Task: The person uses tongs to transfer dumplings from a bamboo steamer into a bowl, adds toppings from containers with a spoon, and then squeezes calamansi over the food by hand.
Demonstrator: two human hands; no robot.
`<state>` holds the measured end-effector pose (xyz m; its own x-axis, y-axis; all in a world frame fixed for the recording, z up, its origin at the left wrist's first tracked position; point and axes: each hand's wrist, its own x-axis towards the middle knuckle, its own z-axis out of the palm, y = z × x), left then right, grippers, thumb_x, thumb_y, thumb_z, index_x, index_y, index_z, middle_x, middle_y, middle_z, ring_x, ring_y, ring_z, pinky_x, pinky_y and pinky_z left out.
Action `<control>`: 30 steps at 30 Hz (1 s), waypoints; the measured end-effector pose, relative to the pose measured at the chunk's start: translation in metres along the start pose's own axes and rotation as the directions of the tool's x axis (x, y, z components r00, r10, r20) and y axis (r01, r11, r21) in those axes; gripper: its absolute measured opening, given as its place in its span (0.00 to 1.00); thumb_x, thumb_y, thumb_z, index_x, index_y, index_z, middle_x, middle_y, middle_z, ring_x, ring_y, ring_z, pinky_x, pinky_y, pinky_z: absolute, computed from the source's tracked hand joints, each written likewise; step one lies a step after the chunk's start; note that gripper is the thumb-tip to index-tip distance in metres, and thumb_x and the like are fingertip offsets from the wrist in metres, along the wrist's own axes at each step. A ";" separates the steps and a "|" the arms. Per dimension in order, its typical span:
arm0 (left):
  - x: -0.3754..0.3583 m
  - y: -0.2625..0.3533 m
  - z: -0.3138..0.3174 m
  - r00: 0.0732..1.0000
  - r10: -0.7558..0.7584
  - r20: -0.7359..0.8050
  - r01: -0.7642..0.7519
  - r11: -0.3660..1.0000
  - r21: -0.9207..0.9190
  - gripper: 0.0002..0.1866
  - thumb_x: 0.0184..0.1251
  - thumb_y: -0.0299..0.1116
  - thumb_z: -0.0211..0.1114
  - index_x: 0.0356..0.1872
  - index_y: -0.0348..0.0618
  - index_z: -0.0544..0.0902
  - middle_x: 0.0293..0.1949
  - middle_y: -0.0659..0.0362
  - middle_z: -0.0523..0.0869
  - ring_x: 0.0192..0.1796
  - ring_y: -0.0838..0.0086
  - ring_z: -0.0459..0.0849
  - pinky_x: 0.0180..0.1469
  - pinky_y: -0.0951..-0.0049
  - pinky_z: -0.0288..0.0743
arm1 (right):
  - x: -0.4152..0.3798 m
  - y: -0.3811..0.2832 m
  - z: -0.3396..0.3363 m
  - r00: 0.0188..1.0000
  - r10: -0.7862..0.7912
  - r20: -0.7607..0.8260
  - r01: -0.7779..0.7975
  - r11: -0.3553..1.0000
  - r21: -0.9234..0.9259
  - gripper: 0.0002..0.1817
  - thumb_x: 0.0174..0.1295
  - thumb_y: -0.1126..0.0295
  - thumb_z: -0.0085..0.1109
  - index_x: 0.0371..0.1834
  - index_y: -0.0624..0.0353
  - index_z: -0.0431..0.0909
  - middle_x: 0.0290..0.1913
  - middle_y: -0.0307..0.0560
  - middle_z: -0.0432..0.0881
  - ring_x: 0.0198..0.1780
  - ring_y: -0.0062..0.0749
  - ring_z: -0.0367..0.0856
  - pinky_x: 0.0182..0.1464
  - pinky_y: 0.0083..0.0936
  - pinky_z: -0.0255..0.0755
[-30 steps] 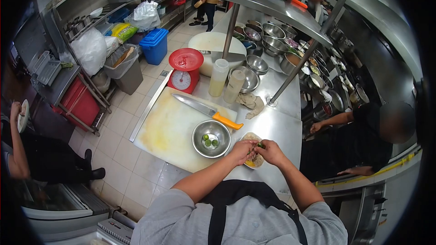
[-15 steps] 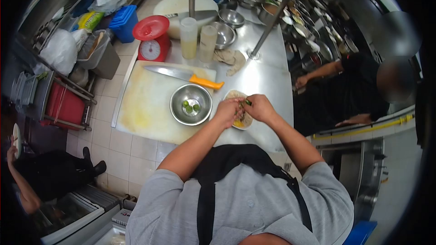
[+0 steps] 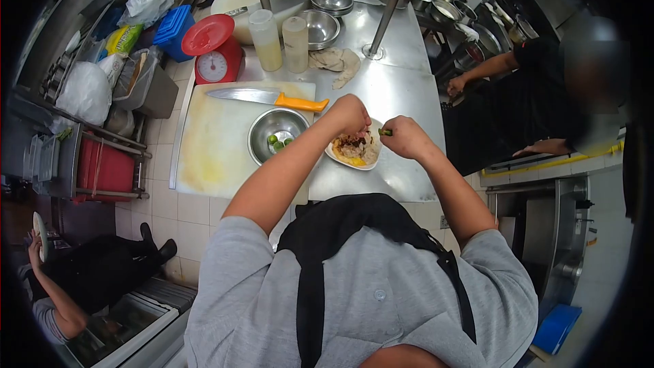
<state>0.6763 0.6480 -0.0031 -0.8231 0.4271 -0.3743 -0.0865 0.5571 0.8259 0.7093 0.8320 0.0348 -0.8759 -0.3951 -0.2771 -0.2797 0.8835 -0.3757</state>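
A white dish (image 3: 368, 167) of food with brown, beige and yellow parts stands on the steel table before me. My left hand (image 3: 351, 116) is above its far side, fingers pinched together and pointing down at the food; whether anything is between them is hidden. At the dish's right edge, my right hand (image 3: 409, 138) pinches a small dark green piece (image 3: 385, 132). Left of the dish sits a steel bowl (image 3: 255, 142) with a few cut green limes (image 3: 275, 142) inside, partly covered by my left forearm.
The bowl rests on a white cutting board (image 3: 204, 153), with an orange-handled knife (image 3: 300, 102) behind it. Farther back are a red scale (image 3: 216, 61), two squeeze bottles (image 3: 266, 41), a cloth (image 3: 337, 63) and steel bowls (image 3: 320, 31). A co-worker (image 3: 504, 109) stands at right, another (image 3: 88, 259) at lower left.
My hands, close together over the dish before, have moved apart. The left went up and over the dish's far side; the right shifted right with the green piece. My view has shifted slightly.
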 end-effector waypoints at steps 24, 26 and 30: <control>-0.055 0.093 -0.012 0.978 0.197 -0.066 -0.153 0.898 0.411 0.08 0.49 0.20 0.71 0.33 0.37 0.89 0.30 0.50 0.88 0.33 0.68 0.88 0.39 0.70 0.80 | -0.008 0.029 0.036 0.965 -0.005 -0.262 0.067 0.972 0.226 0.13 0.52 0.73 0.62 0.42 0.60 0.85 0.40 0.56 0.85 0.42 0.49 0.84 0.47 0.37 0.77; -0.059 0.094 -0.009 0.977 0.185 -0.109 -0.126 0.904 0.409 0.08 0.49 0.20 0.70 0.33 0.37 0.89 0.30 0.50 0.88 0.33 0.68 0.88 0.39 0.70 0.80 | -0.008 0.027 0.034 0.971 0.032 -0.238 0.024 0.973 0.229 0.12 0.53 0.73 0.62 0.42 0.60 0.85 0.40 0.55 0.85 0.41 0.48 0.84 0.46 0.37 0.77; -0.049 0.068 -0.009 0.981 0.124 -0.148 -0.071 0.944 0.323 0.07 0.51 0.19 0.68 0.33 0.36 0.88 0.31 0.50 0.88 0.34 0.67 0.88 0.39 0.70 0.81 | -0.005 0.029 0.033 0.982 0.016 -0.189 0.020 0.983 0.183 0.12 0.54 0.72 0.62 0.41 0.61 0.84 0.41 0.53 0.86 0.41 0.46 0.85 0.46 0.36 0.77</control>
<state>0.7056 0.6585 0.0753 -0.9012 0.3833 -0.2024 0.1582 0.7255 0.6698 0.7190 0.8517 -0.0043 -0.9387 -0.3265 -0.1105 -0.2202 0.8147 -0.5365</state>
